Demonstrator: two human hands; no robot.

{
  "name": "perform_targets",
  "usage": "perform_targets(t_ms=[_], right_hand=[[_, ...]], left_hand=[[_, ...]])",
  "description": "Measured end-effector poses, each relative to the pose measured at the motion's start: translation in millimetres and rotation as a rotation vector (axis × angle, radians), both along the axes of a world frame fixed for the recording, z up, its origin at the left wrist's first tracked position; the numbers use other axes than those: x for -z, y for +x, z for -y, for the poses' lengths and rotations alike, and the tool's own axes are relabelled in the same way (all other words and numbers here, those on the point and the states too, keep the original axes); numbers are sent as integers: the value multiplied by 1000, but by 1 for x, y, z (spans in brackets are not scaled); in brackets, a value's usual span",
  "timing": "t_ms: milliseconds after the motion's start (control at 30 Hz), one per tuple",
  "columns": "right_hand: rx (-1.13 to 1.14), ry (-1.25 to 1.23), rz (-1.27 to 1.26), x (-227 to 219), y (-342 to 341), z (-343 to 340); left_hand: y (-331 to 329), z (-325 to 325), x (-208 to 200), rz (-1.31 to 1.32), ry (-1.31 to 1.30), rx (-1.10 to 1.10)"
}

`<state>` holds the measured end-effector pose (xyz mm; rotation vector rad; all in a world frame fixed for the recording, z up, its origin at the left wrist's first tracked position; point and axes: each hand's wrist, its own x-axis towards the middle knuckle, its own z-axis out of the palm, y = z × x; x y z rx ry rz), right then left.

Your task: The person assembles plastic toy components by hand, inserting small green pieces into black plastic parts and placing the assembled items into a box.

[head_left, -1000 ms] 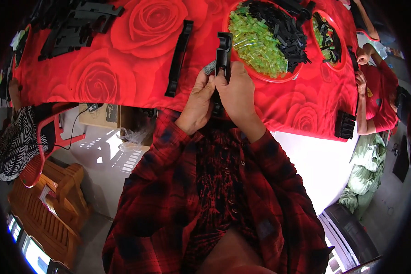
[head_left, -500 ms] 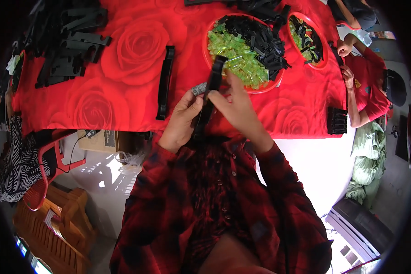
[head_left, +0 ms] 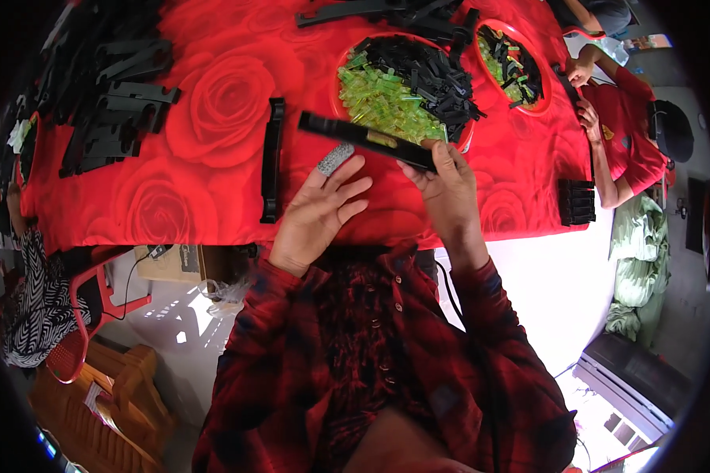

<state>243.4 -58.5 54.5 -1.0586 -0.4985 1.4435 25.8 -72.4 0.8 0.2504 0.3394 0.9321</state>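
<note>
My right hand (head_left: 450, 185) grips one end of a long black plastic strip (head_left: 343, 128), thumb on top. The strip slants up to the left, and a yellowish-green piece (head_left: 382, 139) shows about its middle. My left hand (head_left: 319, 209) has its fingers apart and holds nothing; a grey speckled wrap (head_left: 336, 158) covers one fingertip, just under the strip. Left of that hand, a similar black strip (head_left: 271, 162) lies upright on the red rose-patterned cloth (head_left: 221, 189). Beyond my hands stands a round red basin (head_left: 341, 102) with yellow-green clear pieces (head_left: 386, 98) and small black parts (head_left: 418, 67).
Black plastic panels (head_left: 126, 106) are piled at the left. A smaller red basin (head_left: 546, 98) stands at the far right, and a stack of black parts (head_left: 577, 202) sits by the right edge. A co-worker in red (head_left: 625, 130) works there. A red chair (head_left: 95, 315) stands lower left.
The black strip has swung from nearly upright to slanting across, and its end is now in my right hand. My left hand has let go and spread its fingers. The view has shifted slightly.
</note>
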Motion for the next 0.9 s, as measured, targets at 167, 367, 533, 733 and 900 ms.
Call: perform_targets(t_ms=[167,367,533,733,900], right_hand=[[4,10,-30,16,-29,18],[-268,-91,50,12,-42,29],[-299,36,579,11,-17,19],[120,444,1422,6,27,-49],[93,516,1599,11,35,-76]], left_hand=[[28,-4,-1,-99,199,-144],[29,-10,15,-7,26,-263],[20,-12,26,44,-106,-236],[19,-16,27,25,-81,-131],[16,-14,50,149,3,-65]])
